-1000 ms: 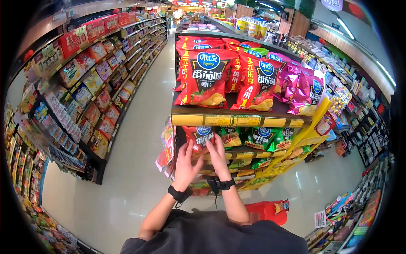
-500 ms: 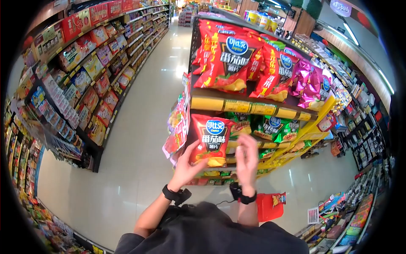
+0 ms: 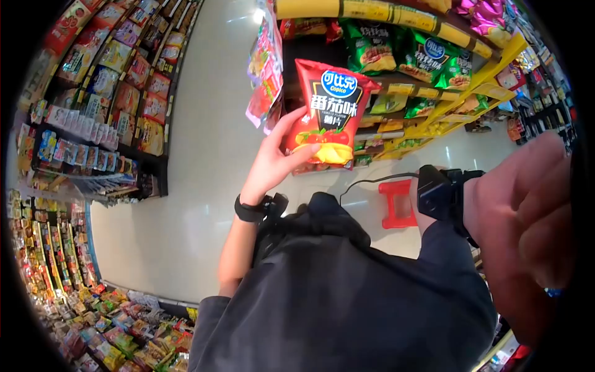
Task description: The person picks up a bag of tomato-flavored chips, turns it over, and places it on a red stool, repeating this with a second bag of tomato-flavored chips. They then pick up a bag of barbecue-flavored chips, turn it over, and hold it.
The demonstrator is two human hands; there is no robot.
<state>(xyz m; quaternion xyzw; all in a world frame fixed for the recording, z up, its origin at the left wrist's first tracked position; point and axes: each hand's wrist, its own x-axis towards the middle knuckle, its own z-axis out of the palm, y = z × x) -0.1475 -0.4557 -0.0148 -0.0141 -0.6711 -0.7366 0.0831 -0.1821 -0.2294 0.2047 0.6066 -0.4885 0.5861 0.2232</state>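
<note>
Step in hand, as I read it: one bag picked from the rack and held up for a look. Left hand (image 3: 273,158) has the red chip bag (image 3: 328,115) by its lower left corner, thumb on the front and fingers behind, clamped on the edge. The bag is upright with its face to the camera, in the air in front of the shelf (image 3: 372,11) and not resting on it.

Right hand (image 3: 527,229) is up close to the lens and blurred. Its fingers look curled in, but I can't tell whether they are closed on anything. There's a black strap unit (image 3: 440,192) on that wrist and a black band (image 3: 251,211) on the left one.

Labels: a blue oval logo "可比克 Copico" with big "番茄味" under it. The smaller line below is too small to read. The green bags (image 3: 427,56) on the shelf carry the same oval logo. The yellow price strips are unreadable.

A red basket (image 3: 400,201) sits on the floor (image 3: 204,155) below, near the foot of the shelf.

Next move, my call: the bag is puffy and held at one corner, so a light grip is needed to avoid crushing it. A second hand would steady it.
</note>
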